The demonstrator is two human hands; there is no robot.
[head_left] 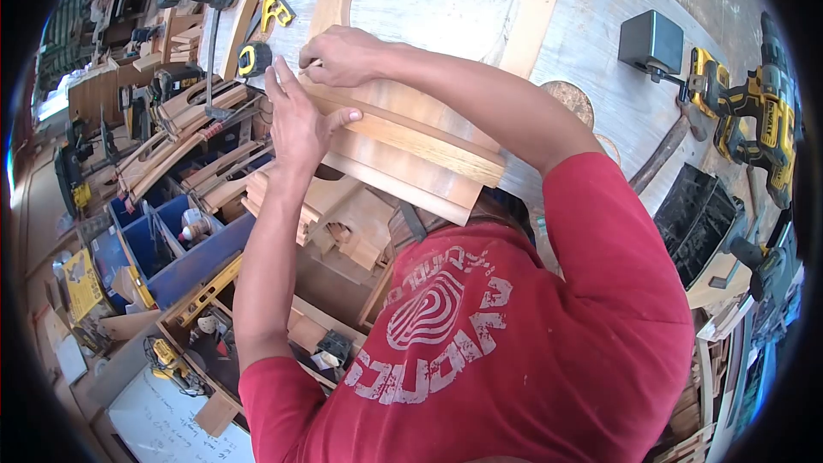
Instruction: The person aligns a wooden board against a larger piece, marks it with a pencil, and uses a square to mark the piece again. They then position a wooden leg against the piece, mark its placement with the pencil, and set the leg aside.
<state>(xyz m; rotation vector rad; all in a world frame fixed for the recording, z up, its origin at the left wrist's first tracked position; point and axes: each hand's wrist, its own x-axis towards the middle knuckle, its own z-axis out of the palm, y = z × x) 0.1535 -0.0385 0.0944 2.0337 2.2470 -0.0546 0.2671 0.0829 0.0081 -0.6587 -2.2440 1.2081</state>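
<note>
1. Two hands are working on one curved board point(403, 133) lying on the counter point(600, 26).
2. The left hand point(300, 124) is pressing it, fingers released flat.
3. The right hand point(343, 56) is clenching at its edge, perhaps around something hidden.

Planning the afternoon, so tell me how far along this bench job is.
Done: curved wooden pieces lie cut and stacked on the bench. In hand: the left hand presses flat on the top piece, and the right hand pinches at its far edge; what it holds is unclear. Left: likely joining, since the yellow drill lies untouched.
</note>
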